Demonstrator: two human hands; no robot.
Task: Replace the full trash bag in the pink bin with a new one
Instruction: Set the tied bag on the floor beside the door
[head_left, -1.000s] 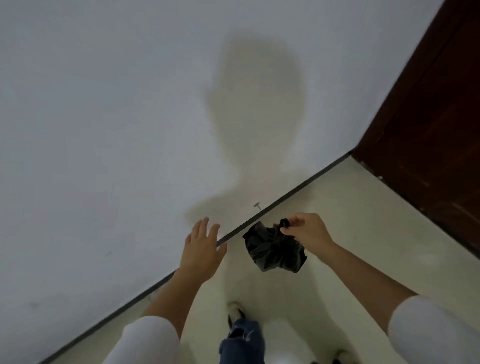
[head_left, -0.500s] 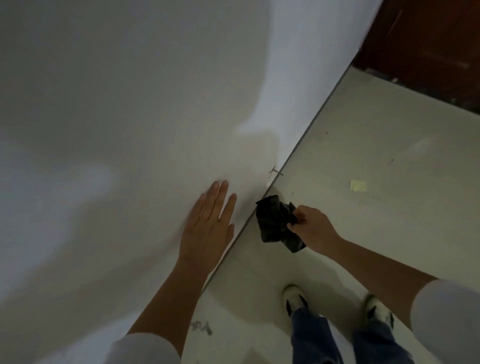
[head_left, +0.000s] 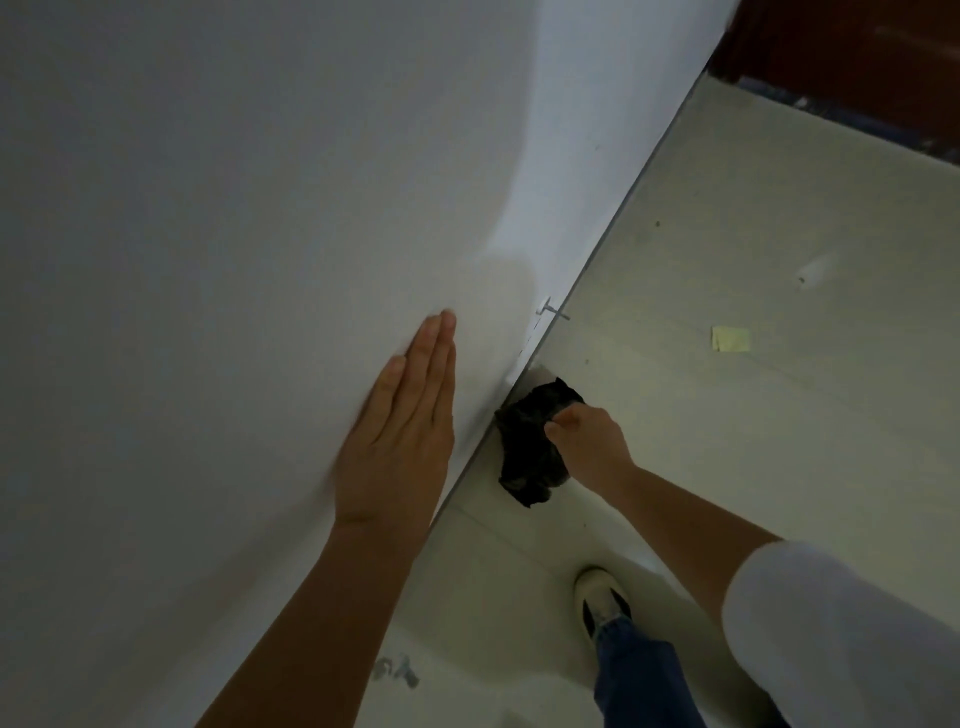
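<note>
While right hand (head_left: 587, 447) grips crumpled black bag (head_left: 530, 447), left hand (head_left: 400, 431) flat, open, yellow note (head_left: 731, 339) on floor (head_left: 727, 234)

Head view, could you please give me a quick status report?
Left hand open, flat by the wall. Right hand shut on crumpled black trash bag. Pink bin not in view. Floor ahead shows only a yellow scrap.

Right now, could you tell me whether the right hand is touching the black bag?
Touching. The head view shows the right hand with its fingers pinched into the crumpled black bag, which hangs above the floor.
</note>
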